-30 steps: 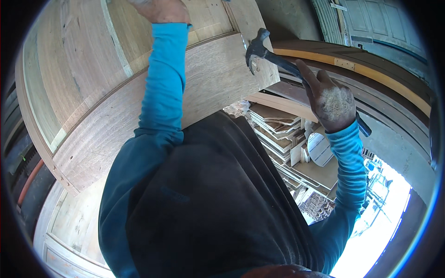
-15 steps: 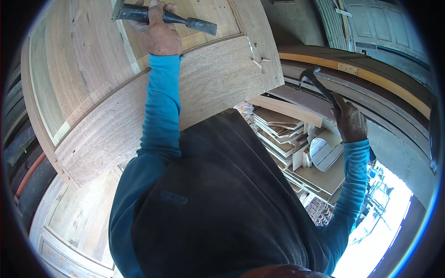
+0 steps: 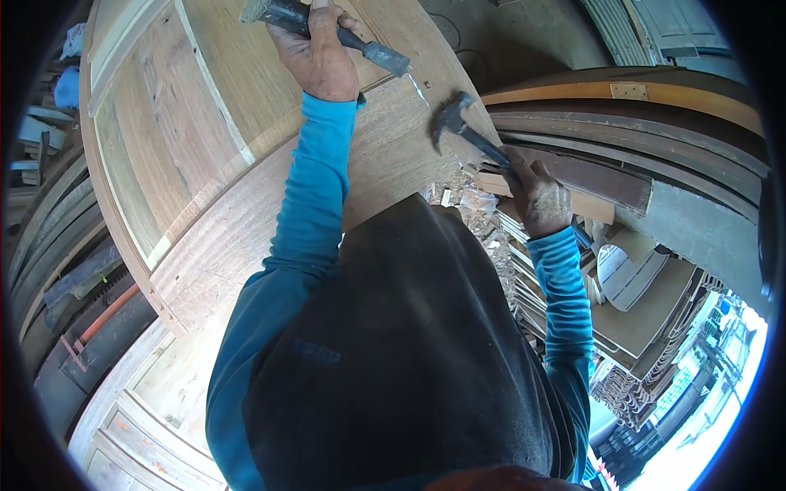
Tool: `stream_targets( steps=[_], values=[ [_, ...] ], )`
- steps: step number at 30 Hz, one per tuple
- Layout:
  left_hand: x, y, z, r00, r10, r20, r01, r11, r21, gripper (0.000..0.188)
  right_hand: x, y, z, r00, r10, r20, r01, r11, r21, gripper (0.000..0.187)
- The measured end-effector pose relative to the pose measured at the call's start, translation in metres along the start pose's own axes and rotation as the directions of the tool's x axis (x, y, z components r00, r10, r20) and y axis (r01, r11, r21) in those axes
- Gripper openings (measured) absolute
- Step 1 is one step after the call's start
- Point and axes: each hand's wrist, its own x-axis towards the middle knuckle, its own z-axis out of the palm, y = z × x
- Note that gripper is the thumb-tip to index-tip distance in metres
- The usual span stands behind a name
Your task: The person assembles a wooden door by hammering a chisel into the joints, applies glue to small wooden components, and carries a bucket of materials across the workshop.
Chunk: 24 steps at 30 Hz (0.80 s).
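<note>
My left hand (image 3: 323, 64) is wrapped around a wide wood chisel (image 3: 386, 59) with a dark handle, held over the upper part of a wooden panel door (image 3: 385, 135). The chisel's blade points right, toward the door's corner joint, where a thin pale line shows in the wood. In my right hand (image 3: 542, 199) is a claw hammer (image 3: 453, 121), gripped by its dark handle. The hammer's head hangs over the door's right corner, apart from the chisel; whether it touches the wood I cannot tell.
Long dark boards (image 3: 573, 131) are stacked at the right. Below them stand piles of cut panels (image 3: 647, 319) and a white oval piece (image 3: 626, 274). Wood scraps (image 3: 483, 225) litter the ground beside the door. Another panel door (image 3: 155, 393) lies at lower left, near more stacked timber (image 3: 57, 237).
My right hand has brought the hammer left, from beside the door to over its corner. The chisel stays in my left hand, a little farther right in view. The whole view has shifted.
</note>
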Motion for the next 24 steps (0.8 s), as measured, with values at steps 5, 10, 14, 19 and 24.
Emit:
stream_targets(
  steps=[5,10,14,19,24],
  values=[
    [-0.028,0.013,0.030,0.988,0.021,0.153,-0.040,0.992,0.121,0.035,-0.021,0.090,0.013,0.916,0.378,-0.130,-0.320,0.888,0.331,0.042],
    [-0.078,-0.004,0.086,0.621,-0.013,0.784,-0.344,0.894,0.287,0.053,-0.066,0.104,0.040,0.782,0.623,-0.038,-0.443,0.597,0.668,0.046],
    [-0.124,-0.043,0.107,0.303,-0.261,0.917,-0.393,0.842,0.369,0.062,-0.085,0.074,0.051,0.717,0.693,0.078,-0.387,0.303,0.871,0.047],
    [-0.141,-0.085,0.102,-0.025,-0.412,0.911,-0.530,0.778,0.337,0.054,-0.112,0.050,0.062,0.622,0.767,0.159,-0.386,0.124,0.914,0.034],
    [-0.144,-0.120,0.081,0.030,-0.270,0.962,-0.481,0.840,0.251,0.049,-0.137,0.034,0.068,0.525,0.829,0.194,-0.338,-0.006,0.941,0.030]
  ],
)
